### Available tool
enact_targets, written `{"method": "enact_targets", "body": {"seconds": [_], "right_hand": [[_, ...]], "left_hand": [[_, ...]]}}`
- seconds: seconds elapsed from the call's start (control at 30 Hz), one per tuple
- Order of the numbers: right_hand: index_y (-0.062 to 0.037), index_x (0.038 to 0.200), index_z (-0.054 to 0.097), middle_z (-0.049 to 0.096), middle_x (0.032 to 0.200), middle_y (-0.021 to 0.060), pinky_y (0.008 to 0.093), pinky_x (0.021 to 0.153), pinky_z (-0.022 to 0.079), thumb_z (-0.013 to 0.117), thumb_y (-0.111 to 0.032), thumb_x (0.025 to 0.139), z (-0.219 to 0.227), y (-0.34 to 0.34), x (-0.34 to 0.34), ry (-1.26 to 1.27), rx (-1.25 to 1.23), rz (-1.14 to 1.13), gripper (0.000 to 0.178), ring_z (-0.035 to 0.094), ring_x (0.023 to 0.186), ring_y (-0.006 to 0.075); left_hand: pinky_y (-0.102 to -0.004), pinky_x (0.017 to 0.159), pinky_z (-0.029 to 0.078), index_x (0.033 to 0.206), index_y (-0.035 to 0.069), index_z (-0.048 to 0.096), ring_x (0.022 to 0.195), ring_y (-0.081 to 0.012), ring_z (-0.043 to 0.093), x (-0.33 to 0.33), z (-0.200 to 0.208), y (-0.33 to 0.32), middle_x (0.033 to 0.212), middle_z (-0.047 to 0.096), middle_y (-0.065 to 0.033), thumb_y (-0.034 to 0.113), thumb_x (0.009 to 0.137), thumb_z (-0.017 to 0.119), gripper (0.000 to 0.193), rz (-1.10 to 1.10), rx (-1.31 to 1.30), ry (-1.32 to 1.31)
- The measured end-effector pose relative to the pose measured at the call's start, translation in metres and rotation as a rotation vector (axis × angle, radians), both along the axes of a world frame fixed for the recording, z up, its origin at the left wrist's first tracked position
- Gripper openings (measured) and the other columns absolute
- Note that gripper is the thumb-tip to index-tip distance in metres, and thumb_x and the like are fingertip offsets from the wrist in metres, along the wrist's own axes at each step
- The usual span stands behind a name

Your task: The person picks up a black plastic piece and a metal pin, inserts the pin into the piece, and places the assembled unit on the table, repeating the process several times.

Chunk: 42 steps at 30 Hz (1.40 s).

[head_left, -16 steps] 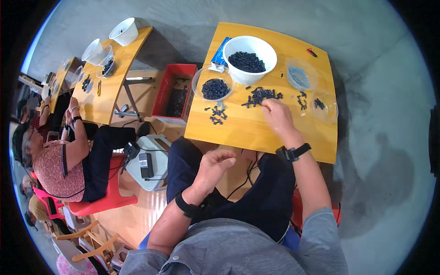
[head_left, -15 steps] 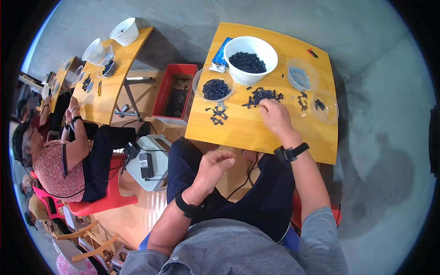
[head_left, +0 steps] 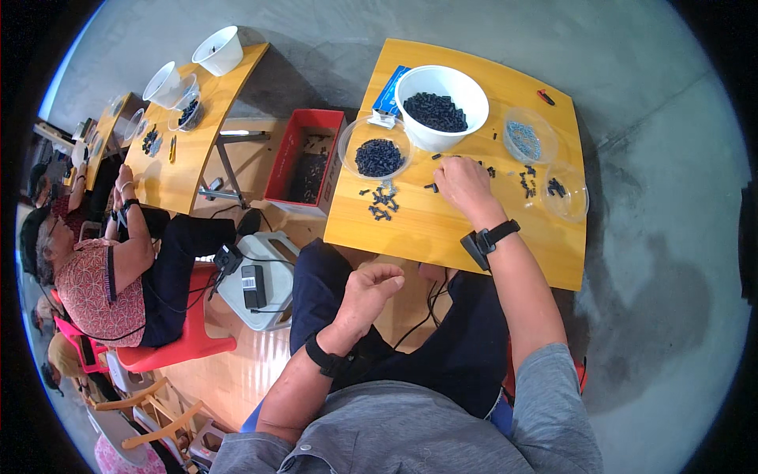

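Right hand (head_left: 464,186), curled, grip hidden, seemingly picks among small black plastic pieces (head_left: 491,171) beside it; next calls for precise pinching. Left hand (head_left: 367,295): half-curled, hold unclear.

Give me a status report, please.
Right hand over small black parts, grip unclear. Left hand off the table, curled. Right hand hides some parts.

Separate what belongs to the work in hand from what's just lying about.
Seemingly part of the work:
loose black pieces by the right hand
white bowl
clear tub of black pieces
clear tub of pale-blue pieces

Apparently just lying about:
pale stool
black box on it
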State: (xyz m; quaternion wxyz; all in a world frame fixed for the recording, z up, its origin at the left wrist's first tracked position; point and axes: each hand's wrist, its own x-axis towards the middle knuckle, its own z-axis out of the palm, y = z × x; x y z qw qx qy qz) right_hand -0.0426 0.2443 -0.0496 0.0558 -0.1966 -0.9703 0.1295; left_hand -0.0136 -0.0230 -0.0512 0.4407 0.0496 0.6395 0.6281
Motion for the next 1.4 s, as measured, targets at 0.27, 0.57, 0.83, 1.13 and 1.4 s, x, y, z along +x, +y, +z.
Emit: {"method": "enact_targets", "body": {"seconds": [0.27,0.57,0.83,1.13,1.4], "right_hand": [[0.0006,0.073,0.065,0.064,0.076,0.0235,0.046,0.069,0.051,0.058,-0.017,0.077,-0.009,0.002,-0.004,-0.024,0.0,-0.04,0.019,0.064,0.076,0.0387],[0.0037,0.079,0.062,0.064,0.069,0.0137,0.0319,0.056,0.053,0.062,-0.014,0.083,0.016,-0.014,0.025,0.263,-0.853,-0.235,0.018,0.066,0.061,0.0197],[0.0051,0.097,0.056,0.065,0.082,0.0117,0.0267,0.057,0.055,0.055,-0.002,0.088,0.028,-0.055,0.077,0.58,-1.554,-0.044,0.011,0.064,0.063,0.0157],[0.0052,0.097,0.056,0.065,0.079,0.0105,0.0251,0.056,0.053,0.054,0.0,0.089,0.047,-0.106,0.11,0.491,-1.572,0.038,0.009,0.064,0.063,0.0143],[0.0052,0.095,0.056,0.064,0.076,0.0087,0.0238,0.057,0.053,0.054,0.001,0.09,0.053,-0.128,0.126,0.456,-1.43,0.049,0.008,0.063,0.064,0.0124]], "left_hand": [[-0.0214,0.063,0.043,0.097,-0.002,0.064,0.07,-0.0073,0.054,-0.003,-0.005,0.002,0.081,0.062,-0.0015,0.007,0.083,0.063,0.017,-0.01,-0.039,0.056],[-0.0223,0.066,0.045,0.098,-0.003,0.063,0.073,-0.0093,0.057,-0.003,0.01,0.012,0.084,0.064,-0.0046,0.005,0.083,0.062,0.017,0.076,0.013,0.056],[-0.0236,0.07,0.046,0.102,-0.003,0.062,0.081,-0.0119,0.061,0.004,0.032,0.017,0.094,0.065,-0.0055,0.003,0.086,0.06,0.018,0.121,0.138,0.101],[-0.0234,0.067,0.046,0.105,-0.003,0.062,0.079,-0.012,0.06,0.018,0.06,0.02,0.094,0.064,-0.0066,0.002,0.088,0.058,0.018,0.209,0.332,0.171],[-0.0233,0.064,0.047,0.097,-0.007,0.063,0.071,-0.0124,0.058,0.026,0.062,0.013,0.086,0.061,-0.008,-0.002,0.086,0.059,0.013,0.208,0.347,0.052]]}}
